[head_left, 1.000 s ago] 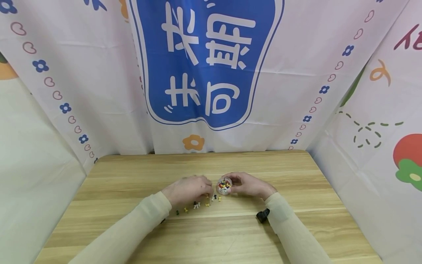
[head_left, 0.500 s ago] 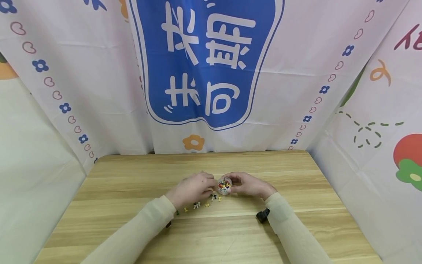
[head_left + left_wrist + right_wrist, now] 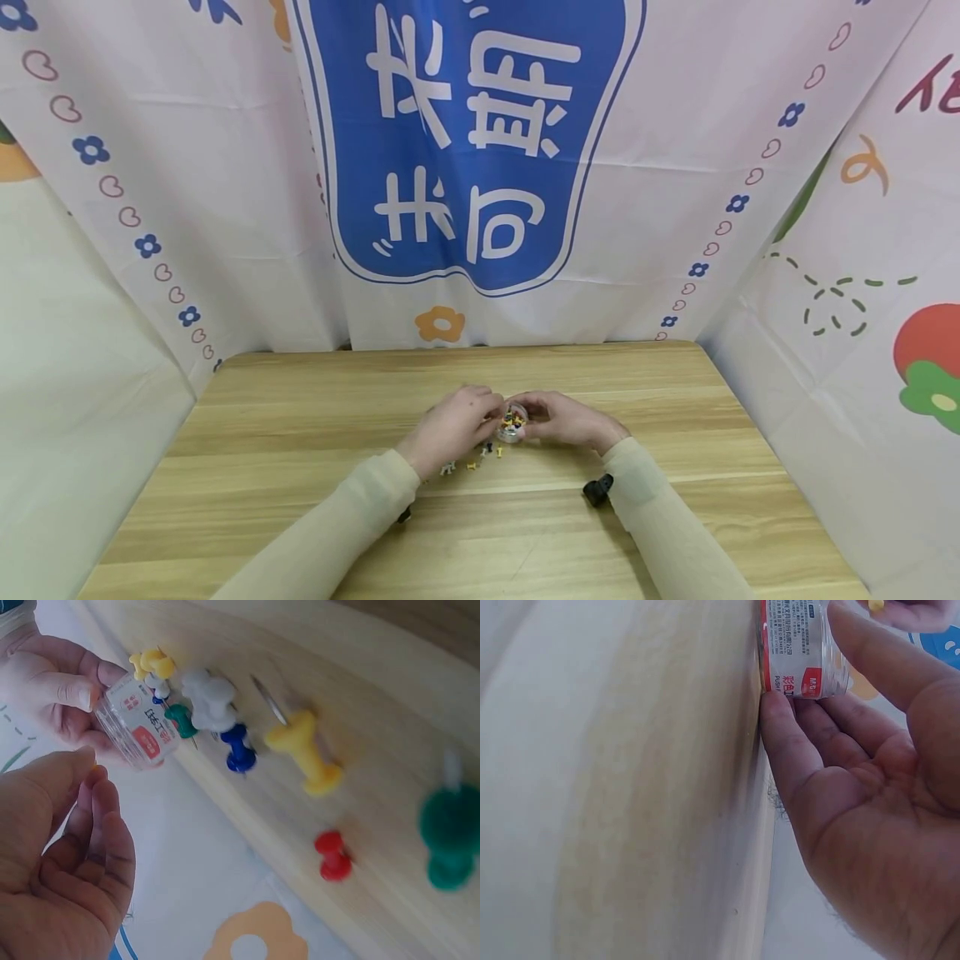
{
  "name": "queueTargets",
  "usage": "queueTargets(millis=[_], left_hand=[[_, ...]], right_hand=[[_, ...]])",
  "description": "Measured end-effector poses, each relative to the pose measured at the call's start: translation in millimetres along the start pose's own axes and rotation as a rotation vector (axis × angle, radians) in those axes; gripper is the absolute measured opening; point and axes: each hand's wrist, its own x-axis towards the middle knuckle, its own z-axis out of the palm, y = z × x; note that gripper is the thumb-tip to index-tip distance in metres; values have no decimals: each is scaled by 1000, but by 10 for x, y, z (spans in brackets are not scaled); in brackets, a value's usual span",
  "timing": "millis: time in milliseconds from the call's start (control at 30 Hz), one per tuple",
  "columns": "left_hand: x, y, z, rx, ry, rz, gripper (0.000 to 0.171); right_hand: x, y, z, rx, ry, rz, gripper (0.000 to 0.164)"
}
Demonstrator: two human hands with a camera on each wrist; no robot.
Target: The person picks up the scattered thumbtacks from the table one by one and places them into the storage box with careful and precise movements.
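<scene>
My right hand holds a round clear plastic jar with a red-and-white label, fingers and thumb around its side. The jar stands on the table, and coloured push pins show inside it. Just left of its rim, my left hand pinches a yellow push pin between thumb and fingertips; most of that pin is hidden. Loose pins lie on the table below the left hand. In the left wrist view they include a yellow pin, a red pin, a blue pin and a green pin.
The wooden table reaches back to a printed white curtain. Each wrist carries a small black camera; the right one shows beside the sleeve. White pins lie clustered near the jar.
My left hand has moved right and a little away from me, from above the loose pins to the jar's rim. The right hand and jar have stayed nearly still.
</scene>
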Motion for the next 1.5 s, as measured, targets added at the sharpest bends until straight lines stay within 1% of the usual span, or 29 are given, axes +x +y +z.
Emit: queueTargets(millis=[100,233,467,667,767,900,1033,1233,1333,1400,1500], left_hand=[[39,31,21,-8,4,-20,3],[88,44,52,-26,-5,-18,11],[122,15,109,41,-10,8,11],[115,-6,123,67,-16,21,11],[98,-18,89,48,-31,24,12],[68,-55,4,5,-44,15,13],[37,-122,-64,5,-59,23,12],[-26,-219,-126,26,-125,9,12],[-63,-259,-143,63,-151,35,8],[-87,-280,-151,96,-167,73,5],[-116,-306,-148,152,-189,124,7]], right_hand=[[-7,3,0,-2,0,2,59],[-12,-1,0,8,-4,-2,59],[-5,-8,2,-5,-3,-33,58],[-2,-6,0,-1,-5,-39,59],[-2,-6,2,3,-7,-26,59],[2,-1,3,9,-6,-11,60],[12,10,0,12,-2,-2,60],[29,31,7,0,-1,-14,59],[26,39,8,-2,1,-17,59],[24,41,7,-7,4,-23,59],[19,36,8,-8,6,-27,59]])
